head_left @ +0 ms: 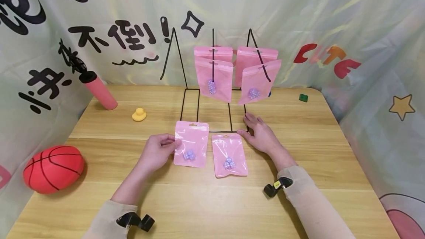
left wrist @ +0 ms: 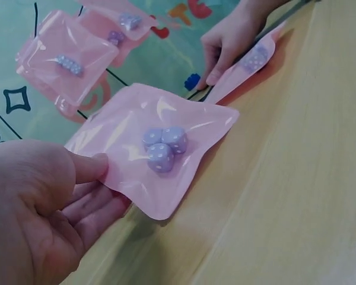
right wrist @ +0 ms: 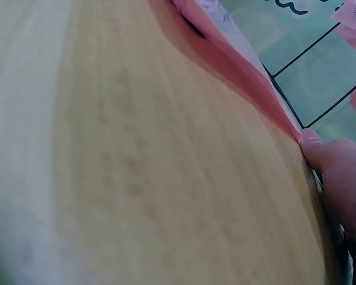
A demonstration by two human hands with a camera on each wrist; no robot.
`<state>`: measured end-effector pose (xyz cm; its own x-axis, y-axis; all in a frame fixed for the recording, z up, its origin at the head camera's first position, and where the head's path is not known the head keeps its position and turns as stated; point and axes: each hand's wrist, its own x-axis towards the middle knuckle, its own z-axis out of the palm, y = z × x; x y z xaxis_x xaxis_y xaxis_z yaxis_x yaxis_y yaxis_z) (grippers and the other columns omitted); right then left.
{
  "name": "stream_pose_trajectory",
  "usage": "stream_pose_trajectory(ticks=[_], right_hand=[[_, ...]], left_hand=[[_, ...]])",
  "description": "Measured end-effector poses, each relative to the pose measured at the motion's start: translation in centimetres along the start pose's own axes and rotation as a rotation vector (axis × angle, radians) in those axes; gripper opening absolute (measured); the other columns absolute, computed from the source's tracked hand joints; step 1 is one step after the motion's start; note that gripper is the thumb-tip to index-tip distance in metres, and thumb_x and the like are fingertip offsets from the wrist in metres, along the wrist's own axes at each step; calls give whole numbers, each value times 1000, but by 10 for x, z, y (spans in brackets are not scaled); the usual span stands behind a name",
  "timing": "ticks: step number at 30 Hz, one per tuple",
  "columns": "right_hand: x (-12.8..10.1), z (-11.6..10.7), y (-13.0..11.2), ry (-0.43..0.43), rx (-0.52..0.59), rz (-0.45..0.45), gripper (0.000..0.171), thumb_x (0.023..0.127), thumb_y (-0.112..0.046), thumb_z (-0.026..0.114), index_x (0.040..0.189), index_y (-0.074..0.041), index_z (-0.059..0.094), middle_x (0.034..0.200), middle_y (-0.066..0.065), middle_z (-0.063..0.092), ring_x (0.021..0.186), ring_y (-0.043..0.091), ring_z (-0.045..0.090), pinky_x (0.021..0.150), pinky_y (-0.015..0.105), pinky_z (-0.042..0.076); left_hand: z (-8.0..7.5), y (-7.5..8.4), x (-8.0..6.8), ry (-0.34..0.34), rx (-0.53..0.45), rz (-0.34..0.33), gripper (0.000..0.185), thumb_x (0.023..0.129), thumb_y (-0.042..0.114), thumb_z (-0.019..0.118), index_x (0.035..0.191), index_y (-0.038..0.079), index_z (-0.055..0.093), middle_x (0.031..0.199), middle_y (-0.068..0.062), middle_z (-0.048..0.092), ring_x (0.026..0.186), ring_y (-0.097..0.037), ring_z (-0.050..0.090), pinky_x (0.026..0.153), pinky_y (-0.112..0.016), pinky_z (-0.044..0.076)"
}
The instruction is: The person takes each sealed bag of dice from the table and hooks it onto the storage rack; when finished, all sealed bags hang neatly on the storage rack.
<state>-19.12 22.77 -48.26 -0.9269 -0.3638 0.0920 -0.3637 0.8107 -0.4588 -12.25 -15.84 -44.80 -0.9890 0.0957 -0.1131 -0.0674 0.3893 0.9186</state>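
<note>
Left hand pinches pink bag, 3 dice inside.

Pale beige sleeves carry small black wrist cameras, the right one bearing a yellow label.

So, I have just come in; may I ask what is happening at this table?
A person's left hand pinches the side of a pink pouch with purple dice inside, in front of a black wire rack. The right hand touches the rack's near right corner. A second dice pouch lies on the table by that corner, and four pink pouches hang from the rack.
</note>
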Motion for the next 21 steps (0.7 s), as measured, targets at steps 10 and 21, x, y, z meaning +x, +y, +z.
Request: stream_pose_trajectory(ticks=[10,21], right_hand=[[-1,1,0,2,6,7,73,105,-45,67,152,7,50,165,23,37,155,35,32,129,51,18],[-1,1,0,10,8,-3,71,104,-44,68,150,8,51,164,24,38,154,36,33,128,51,20]], left_hand=[[0,1,-1,120,10,104,11,99,6,76,105,-1,81,97,-12,79,89,-23,75,77,-23,60],[-9,15,0,196,-86,238,7,97,-2,75,99,-7,79,89,-17,77,75,-15,69,63,-23,58]])
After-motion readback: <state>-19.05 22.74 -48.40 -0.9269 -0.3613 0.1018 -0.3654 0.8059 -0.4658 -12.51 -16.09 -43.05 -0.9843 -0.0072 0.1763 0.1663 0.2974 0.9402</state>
